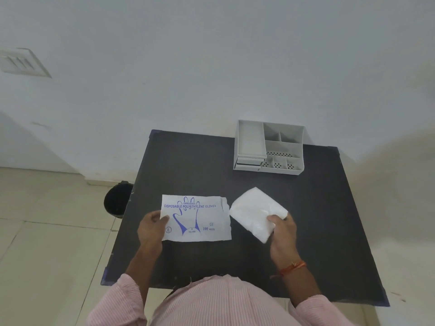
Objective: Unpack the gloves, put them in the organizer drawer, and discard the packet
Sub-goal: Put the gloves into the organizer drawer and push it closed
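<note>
The stack of gloves [255, 211], a folded white wad, is held clear of its wrapper and just above the dark surface [317, 208], right of centre. It is pinched at its near corner by the right hand [282, 234], whose grip is closed on it with thumb on top and fingers beneath. The packet [196, 218], printed in blue and torn open along its right edge, lies flat just to the left of the stack, apart from it. Its left edge is pinched by the left hand [151, 228], whose grip is closed on it.

The unpacking step is judged to be done; the step in hand is the carrying of the gloves to the organizer [269, 147], which stands at the far right of the surface, well apart from both hands. For the next move, a drawer would have to be drawn out first, and since both hands are occupied, one thing would probably need to be set down. The limp stack may sag or shed sheets when lifted by one corner.

The drawer fronts [248, 162] are seen only as a shadowed stack at the organizer's lower left; whether any is open cannot be told. A dark bin [117, 200] on the floor is partly hidden behind the surface's left edge, and its contents cannot be made out.
</note>
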